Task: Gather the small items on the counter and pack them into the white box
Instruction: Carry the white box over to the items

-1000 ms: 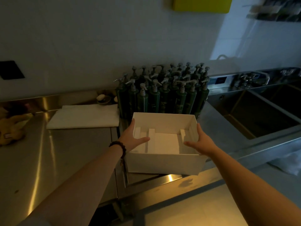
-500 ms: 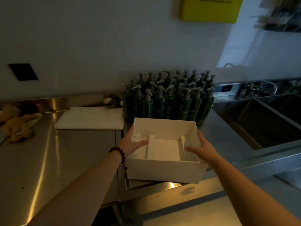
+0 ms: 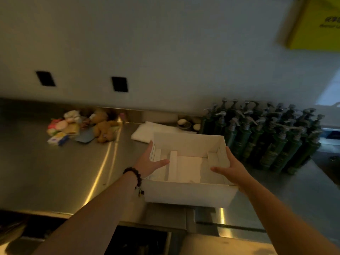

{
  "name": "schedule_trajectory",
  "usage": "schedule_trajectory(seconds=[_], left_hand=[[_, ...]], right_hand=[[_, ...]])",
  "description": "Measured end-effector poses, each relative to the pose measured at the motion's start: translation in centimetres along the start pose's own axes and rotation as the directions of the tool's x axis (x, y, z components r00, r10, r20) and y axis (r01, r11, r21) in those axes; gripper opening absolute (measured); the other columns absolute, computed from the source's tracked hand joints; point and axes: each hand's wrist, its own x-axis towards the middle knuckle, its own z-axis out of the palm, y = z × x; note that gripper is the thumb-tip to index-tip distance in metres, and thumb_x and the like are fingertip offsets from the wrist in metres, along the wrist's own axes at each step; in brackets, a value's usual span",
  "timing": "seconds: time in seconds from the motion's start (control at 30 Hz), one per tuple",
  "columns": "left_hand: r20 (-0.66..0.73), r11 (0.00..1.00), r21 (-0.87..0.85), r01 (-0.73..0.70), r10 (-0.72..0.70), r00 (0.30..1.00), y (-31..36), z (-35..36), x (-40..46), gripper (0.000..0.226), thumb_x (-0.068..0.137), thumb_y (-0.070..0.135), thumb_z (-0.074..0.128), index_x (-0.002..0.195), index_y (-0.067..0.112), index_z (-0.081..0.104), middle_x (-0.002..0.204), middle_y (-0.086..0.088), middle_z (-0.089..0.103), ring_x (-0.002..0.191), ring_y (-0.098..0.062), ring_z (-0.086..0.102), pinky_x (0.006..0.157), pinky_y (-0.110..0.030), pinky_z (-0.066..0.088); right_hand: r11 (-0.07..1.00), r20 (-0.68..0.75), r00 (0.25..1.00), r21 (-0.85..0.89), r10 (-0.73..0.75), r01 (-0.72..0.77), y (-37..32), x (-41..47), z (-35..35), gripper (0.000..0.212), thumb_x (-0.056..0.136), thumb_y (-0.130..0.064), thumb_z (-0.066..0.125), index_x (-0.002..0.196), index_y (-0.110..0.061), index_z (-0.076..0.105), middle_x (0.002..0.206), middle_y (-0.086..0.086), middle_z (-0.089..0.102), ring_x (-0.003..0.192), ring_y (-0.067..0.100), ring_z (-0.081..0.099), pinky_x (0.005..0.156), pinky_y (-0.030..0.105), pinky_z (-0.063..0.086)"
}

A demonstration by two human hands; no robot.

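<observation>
While both hands hold the white box [image 3: 187, 195] by its side walls, each grip is a loose clasp: the left hand [image 3: 150, 163] has its thumb hooked over the left rim into the box and its fingers running along the outer wall, and the right hand [image 3: 230, 167] mirrors it on the right wall, thumb inside and fingers outside. A dark bead bracelet [image 3: 135, 174] sits on the left wrist. Whether the box rests on the bench [image 3: 55, 173] or is lifted just off it cannot be told. Inside, white card dividers [image 3: 173, 166] stand upright on the floor of the box. Just behind the box lies a folded white cloth [image 3: 141, 133], and beyond that a small dish [image 3: 184, 123] against the backsplash. To the right, near the box, stands a tight cluster of dark green pump bottles [image 3: 266, 137]. Well apart to the left, the small items [image 3: 73, 127] lie in a heap by the wall, among them a brown teddy bear [image 3: 104, 128] and a small white packet [image 3: 58, 139]. On the wall above are 2 dark sockets [image 3: 119, 84] and a yellow sign [image 3: 316, 24].
</observation>
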Motion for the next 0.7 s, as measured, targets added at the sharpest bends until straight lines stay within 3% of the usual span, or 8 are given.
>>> schedule_trajectory(seconds=[0.17,0.3,0.37,0.43,0.57,0.7], left_hand=[[-0.132,0.999,-0.011,0.039,-0.04,0.99,-4.1,-11.1,-2.0,0.111,0.062,0.063,0.073,0.146,0.042,0.003,0.154,0.006,0.021,0.138,-0.021,0.025,0.105,-0.04,0.027],[-0.206,0.997,-0.072,0.042,-0.056,0.977,-7.7,-21.4,-4.5,0.109,0.06,0.06,0.073,0.145,0.043,0.007,0.15,0.003,0.028,0.135,-0.025,0.029,0.101,-0.04,0.029],[-0.219,0.992,-0.125,0.019,-0.046,0.975,-9.9,-27.2,-5.5,0.1,0.063,0.052,0.074,0.142,0.045,0.014,0.144,0.002,0.036,0.13,-0.026,0.037,0.101,-0.043,0.033],[-0.241,0.985,-0.174,0.0,-0.043,0.97,-11.9,-32.6,-6.4,0.095,0.065,0.044,0.075,0.14,0.047,0.017,0.139,0.0,0.041,0.125,-0.026,0.043,0.1,-0.051,0.038],[-0.345,0.983,-0.176,0.049,-0.108,0.932,-15.7,-42.0,-7.4,0.098,0.071,0.038,0.075,0.145,0.04,0.01,0.143,-0.004,0.035,0.125,-0.028,0.04,0.097,-0.048,0.038],[-0.428,0.986,-0.124,0.113,-0.156,0.89,-19.7,-49.4,-8.3,0.103,0.072,0.044,0.074,0.147,0.035,0.004,0.152,-0.004,0.024,0.135,-0.029,0.03,0.106,-0.049,0.029]], right_hand=[[0.991,0.095,0.988,-0.036,-0.123,0.127,-7.1,1.6,10.3,0.103,0.074,-0.027,0.08,0.149,-0.039,0.011,0.143,0.007,0.045,0.129,0.031,0.044,0.104,0.051,0.04],[0.982,0.172,0.967,0.021,-0.188,0.187,-13.5,2.3,20.2,0.101,0.075,-0.028,0.079,0.149,-0.036,0.011,0.147,0.005,0.039,0.123,0.022,0.044,0.088,0.034,0.04],[0.974,0.206,0.952,0.044,-0.225,0.22,-16.8,2.4,25.5,0.099,0.077,-0.026,0.078,0.149,-0.035,0.011,0.148,0.005,0.038,0.122,0.02,0.043,0.086,0.032,0.038],[0.961,0.253,0.928,0.087,-0.274,0.261,-20.0,2.4,30.6,0.093,0.078,-0.022,0.076,0.148,-0.034,0.015,0.147,0.005,0.039,0.123,0.02,0.043,0.087,0.033,0.038],[0.941,0.324,0.884,0.111,-0.338,0.319,-25.7,2.3,39.8,0.087,0.08,-0.018,0.074,0.146,-0.035,0.02,0.145,0.003,0.041,0.133,0.028,0.04,0.099,0.043,0.039],[0.932,0.352,0.867,0.05,-0.353,0.359,-30.6,2.9,47.1,0.091,0.082,-0.021,0.073,0.15,-0.029,0.013,0.151,0.007,0.031,0.137,0.031,0.032,0.107,0.052,0.032]])
